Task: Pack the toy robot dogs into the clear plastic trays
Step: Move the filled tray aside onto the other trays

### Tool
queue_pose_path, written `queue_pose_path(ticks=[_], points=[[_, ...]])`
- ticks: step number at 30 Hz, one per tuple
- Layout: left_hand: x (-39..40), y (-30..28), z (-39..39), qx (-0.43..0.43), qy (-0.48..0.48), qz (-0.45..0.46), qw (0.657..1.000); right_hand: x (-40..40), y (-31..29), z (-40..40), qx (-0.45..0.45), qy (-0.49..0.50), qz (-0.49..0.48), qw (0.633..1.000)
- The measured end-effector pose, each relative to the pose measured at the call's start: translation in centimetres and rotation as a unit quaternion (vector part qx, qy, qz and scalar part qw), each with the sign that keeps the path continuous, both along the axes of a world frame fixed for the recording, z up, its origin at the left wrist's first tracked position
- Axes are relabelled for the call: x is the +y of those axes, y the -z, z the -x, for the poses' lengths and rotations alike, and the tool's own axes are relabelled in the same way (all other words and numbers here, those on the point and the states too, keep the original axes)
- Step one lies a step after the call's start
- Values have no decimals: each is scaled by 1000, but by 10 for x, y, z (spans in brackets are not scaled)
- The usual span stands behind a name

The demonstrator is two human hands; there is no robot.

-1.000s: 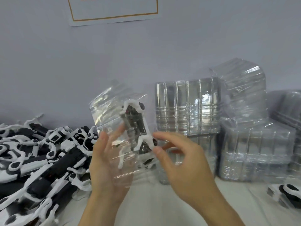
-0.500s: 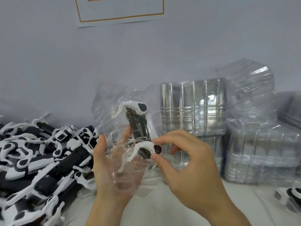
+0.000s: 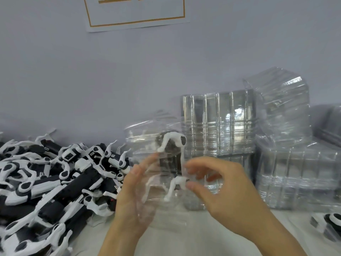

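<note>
My left hand (image 3: pixel 134 198) holds a clear plastic tray (image 3: pixel 147 145) upright in front of me, its fingers showing through the plastic from behind. One black and white toy robot dog (image 3: pixel 172 156) sits in the tray, its white legs pointing left. My right hand (image 3: pixel 221 191) hovers at the tray's right edge with loosely curled fingers. Its thumb tip lies beside the dog's lower leg, and the hand is motion-blurred. A heap of loose toy robot dogs (image 3: pixel 55 182) covers the table on the left.
Stacks of empty clear trays (image 3: pixel 217 124) stand against the wall behind the hands, and more stacks (image 3: pixel 295 174) stand to the right. Another toy dog in a tray (image 3: pixel 330 222) lies at the far right edge. A paper sign (image 3: pixel 136 13) hangs on the wall.
The right hand has let go of the dog's lower leg and spread its fingers. The tray with the dog now stands more upright in the left hand.
</note>
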State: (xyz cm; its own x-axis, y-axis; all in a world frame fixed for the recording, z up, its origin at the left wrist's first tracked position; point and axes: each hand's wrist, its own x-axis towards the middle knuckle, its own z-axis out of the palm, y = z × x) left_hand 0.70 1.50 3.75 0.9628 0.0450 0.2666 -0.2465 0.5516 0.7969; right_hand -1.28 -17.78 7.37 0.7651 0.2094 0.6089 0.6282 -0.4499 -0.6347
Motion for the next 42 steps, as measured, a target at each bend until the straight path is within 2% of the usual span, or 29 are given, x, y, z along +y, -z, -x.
queue_pose_path(ticks=[3, 7, 8, 10, 13, 15, 18, 22, 24, 28, 31, 33, 35, 38, 39, 42], points=[[-10, -12, 3, -76, -33, -148, 986, 2, -1, -1, 1, -8, -102, 995], [-19, -25, 3, -125, -131, -232, 956, 10, -4, 3, 51, -105, -242, 963], [-19, -26, 4, -135, -179, -277, 934, 11, -4, 2, 71, -116, -279, 951], [-19, -29, 9, -162, -275, -386, 865, 12, -2, 0, 127, -129, -361, 915], [-23, -33, 14, -253, -334, -498, 759, 11, 3, -4, 193, -155, -477, 844], [-25, -33, 13, -296, -360, -537, 703, 10, 6, -5, 205, -179, -530, 803], [-27, -36, 14, -316, -380, -549, 674, 9, 12, -8, 202, -220, -567, 767], [-30, -37, 14, -345, -414, -576, 615, 8, 18, -10, 208, -284, -608, 711], [-34, -39, 16, -361, -423, -575, 600, 7, 20, -11, 203, -311, -616, 695], [-41, -41, 19, -364, -424, -566, 606, 3, 20, -12, 203, -323, -627, 679], [-43, -40, 19, -360, -419, -548, 628, 3, 20, -12, 203, -316, -632, 678], [-43, -38, 18, -353, -401, -528, 660, 2, 20, -13, 200, -306, -639, 677], [-42, -36, 18, -317, -376, -483, 725, 0, 19, -14, 181, -295, -634, 692], [-42, -35, 17, -215, -320, -313, 868, 0, 11, -10, 158, -284, -558, 764], [-42, -36, 16, -183, -301, -249, 902, 1, 8, -8, 149, -269, -521, 796], [-38, -39, 14, -106, -245, -112, 957, 8, 8, -6, 73, -139, -369, 916]])
